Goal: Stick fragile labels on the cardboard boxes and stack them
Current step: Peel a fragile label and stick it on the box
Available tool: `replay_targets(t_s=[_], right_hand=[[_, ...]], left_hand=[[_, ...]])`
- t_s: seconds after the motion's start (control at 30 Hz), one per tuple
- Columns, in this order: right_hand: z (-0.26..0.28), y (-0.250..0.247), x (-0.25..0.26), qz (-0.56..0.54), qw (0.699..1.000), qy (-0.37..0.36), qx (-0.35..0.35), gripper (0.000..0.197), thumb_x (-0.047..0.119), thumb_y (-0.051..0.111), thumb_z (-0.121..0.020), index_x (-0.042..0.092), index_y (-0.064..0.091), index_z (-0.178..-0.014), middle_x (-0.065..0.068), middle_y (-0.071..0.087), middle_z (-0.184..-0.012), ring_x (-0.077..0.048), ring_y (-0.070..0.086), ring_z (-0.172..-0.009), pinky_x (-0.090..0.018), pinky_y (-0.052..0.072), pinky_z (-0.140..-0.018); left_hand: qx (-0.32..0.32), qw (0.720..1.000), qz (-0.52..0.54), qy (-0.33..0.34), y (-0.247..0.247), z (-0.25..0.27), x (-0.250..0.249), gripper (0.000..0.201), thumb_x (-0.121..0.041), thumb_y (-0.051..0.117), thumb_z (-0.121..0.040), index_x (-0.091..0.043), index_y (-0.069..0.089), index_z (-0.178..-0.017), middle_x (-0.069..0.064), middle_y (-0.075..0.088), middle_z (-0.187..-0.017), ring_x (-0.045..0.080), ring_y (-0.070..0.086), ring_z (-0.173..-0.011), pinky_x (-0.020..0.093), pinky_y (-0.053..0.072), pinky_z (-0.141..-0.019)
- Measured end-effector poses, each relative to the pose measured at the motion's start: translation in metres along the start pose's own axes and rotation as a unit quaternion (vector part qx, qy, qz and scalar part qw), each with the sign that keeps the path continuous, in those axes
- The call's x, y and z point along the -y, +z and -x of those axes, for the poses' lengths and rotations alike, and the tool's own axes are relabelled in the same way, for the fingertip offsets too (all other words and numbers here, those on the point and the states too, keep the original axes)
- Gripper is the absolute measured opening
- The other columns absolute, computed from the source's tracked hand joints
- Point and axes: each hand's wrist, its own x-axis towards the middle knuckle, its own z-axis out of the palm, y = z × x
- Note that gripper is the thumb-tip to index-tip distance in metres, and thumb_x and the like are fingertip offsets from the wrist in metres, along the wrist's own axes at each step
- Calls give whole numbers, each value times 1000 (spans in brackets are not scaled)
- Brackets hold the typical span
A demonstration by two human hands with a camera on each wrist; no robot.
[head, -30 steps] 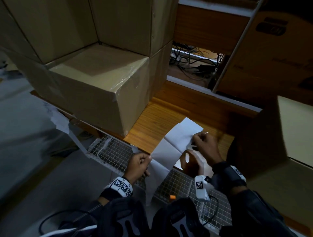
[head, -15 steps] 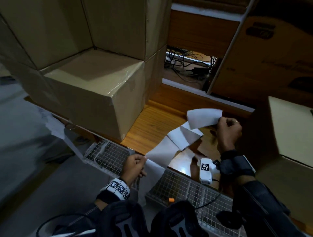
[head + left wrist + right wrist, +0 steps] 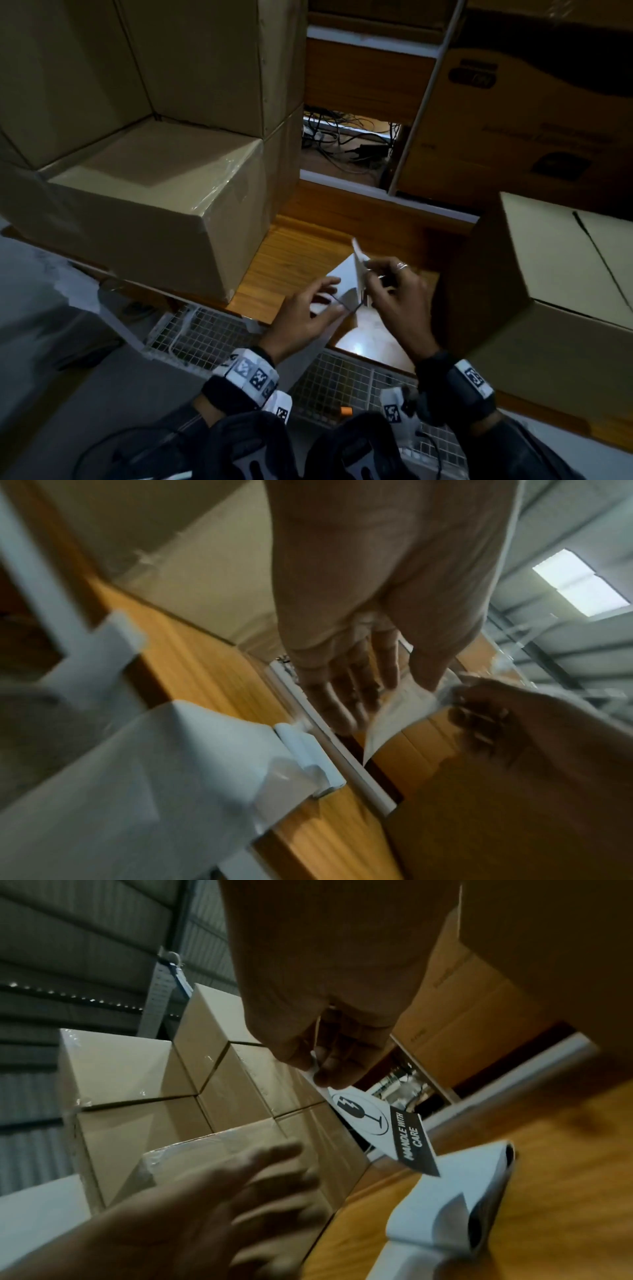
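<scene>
White fragile label (image 3: 383,1129) reading "HANDLE WITH CARE" is pinched in the right hand (image 3: 397,301) above the wooden counter (image 3: 291,260). Left hand (image 3: 305,315) is spread loose, fingertips on the label strip (image 3: 342,277). Taped cardboard boxes (image 3: 144,212) are stacked left, another cardboard box (image 3: 561,274) right.

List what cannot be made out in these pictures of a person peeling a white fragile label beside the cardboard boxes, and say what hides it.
- White fragile label: head view shows it edge-on; print is readable only from the right wrist.
- Left hand: motion blur in both wrist views; whether it grips the white backing strip is unclear.
- Right hand: fingertips pinching the label's corner are shadowed.
- Brown printed cardboard carton: lettering blurred, cut off.
</scene>
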Motion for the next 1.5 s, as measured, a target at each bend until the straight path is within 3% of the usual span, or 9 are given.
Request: replay_targets(t_s=[0.17, 0.33, 0.53, 0.63, 0.83, 1.13, 1.2, 1.37, 1.5], right_hand=[[15, 14, 10, -118, 984, 129, -17, 16, 9, 70, -93, 17, 68, -107, -5, 73, -86, -15, 72, -74, -30, 53, -58], [24, 5, 23, -197, 963, 182, 25, 30, -2, 67, -93, 16, 64, -117, -9, 75, -93, -16, 71, -79, -25, 52, -57], [43, -28, 20, -252, 943, 218, 23, 41, 11, 74, -93, 20, 59, -131, -3, 69, -103, -15, 69, -86, -25, 51, -53], [51, -45, 17, -210, 955, 208, -9, 41, 21, 74, -93, 21, 59, -132, -2, 67, -105, -11, 67, -85, -25, 50, -56], [80, -77, -9, -94, 977, 185, -55, 44, 49, 77, -83, 30, 66, -121, -2, 67, -111, -21, 67, -102, -41, 60, -84], [143, -164, -17, -209, 952, 222, -31, 17, 16, 63, -100, 0, 67, -105, -9, 77, -98, -20, 76, -90, -26, 60, -69], [154, -190, -23, -219, 951, 213, -54, 16, 14, 62, -101, -1, 67, -102, -10, 77, -97, -21, 75, -89, -26, 59, -67], [171, -254, -40, -205, 953, 199, -98, 13, 12, 58, -102, 1, 65, -101, -5, 76, -94, -15, 74, -88, -24, 59, -67], [177, -299, -61, -190, 953, 193, -139, 10, 13, 59, -102, 6, 65, -103, -6, 76, -99, -18, 75, -93, -27, 61, -70]], left_hand=[[-25, 994, -97, 51, 22, -11, -1, 64, -60, 78, -76, -27, 51, -125, -12, 62, -121, 4, 59, -110, 19, 49, -84], [-54, 991, -73, 96, 29, -12, 5, 18, -20, 74, -90, -14, 61, -101, -6, 69, -94, 4, 66, -90, 21, 50, -72], [11, 999, 33, 26, 33, -11, 4, 15, -28, 75, -89, -20, 67, -99, -3, 75, -91, 15, 73, -86, 46, 60, -73], [40, 992, 113, -34, 35, -8, -4, 18, -18, 73, -93, -12, 68, -110, 2, 78, -100, 21, 75, -91, 53, 61, -82], [56, 974, 207, -70, 57, 11, -34, 24, -13, 64, -98, -8, 66, -122, 6, 77, -112, 27, 74, -104, 43, 61, -87], [101, 976, 191, -30, 132, 40, -96, 28, -12, 63, -99, -9, 64, -127, 2, 75, -117, 20, 73, -106, 36, 61, -84], [114, 975, 190, -10, 153, 43, -113, 27, -10, 62, -99, -6, 64, -126, 3, 76, -116, 20, 73, -106, 31, 61, -82], [68, 992, 89, 64, 201, 37, -142, 24, -31, 67, -97, -17, 67, -117, 0, 75, -111, 14, 71, -105, 43, 61, -85], [-20, 983, -31, 182, 229, 26, -178, 15, -27, 66, -98, -20, 68, -111, -9, 70, -100, 2, 65, -95, 18, 54, -76]])
